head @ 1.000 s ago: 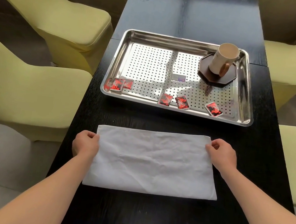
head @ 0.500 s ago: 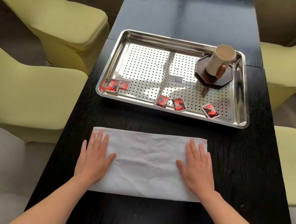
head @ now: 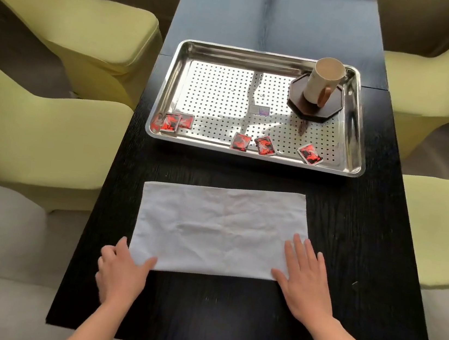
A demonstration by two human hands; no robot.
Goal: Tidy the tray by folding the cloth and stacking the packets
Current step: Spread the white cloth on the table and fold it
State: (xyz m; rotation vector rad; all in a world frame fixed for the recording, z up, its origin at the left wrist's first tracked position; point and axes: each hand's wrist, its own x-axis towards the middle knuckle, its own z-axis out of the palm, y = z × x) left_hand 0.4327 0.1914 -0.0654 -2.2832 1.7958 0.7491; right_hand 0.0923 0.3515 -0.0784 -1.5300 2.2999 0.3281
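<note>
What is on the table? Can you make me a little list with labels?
cloth: white, flat on the black table, nearer than the tray
left hand: at the cloth's near left corner, thumb on top
right hand: flat on its near right corner
packets: red, loose along the tray's near edge, some overlapping at left
mug: on a dark coaster, tray's far right corner

The cloth [head: 218, 229] is plain white, the bench [head: 227, 313] black with wood grain. The silver tray [head: 356, 147] shows a dotted hole pattern; the packets [head: 264, 146] are red and black. The mug [head: 323, 80] is cream with a brown handle, the coaster [head: 331, 109] dark brown, the chairs [head: 36, 139] yellow-green.
</note>
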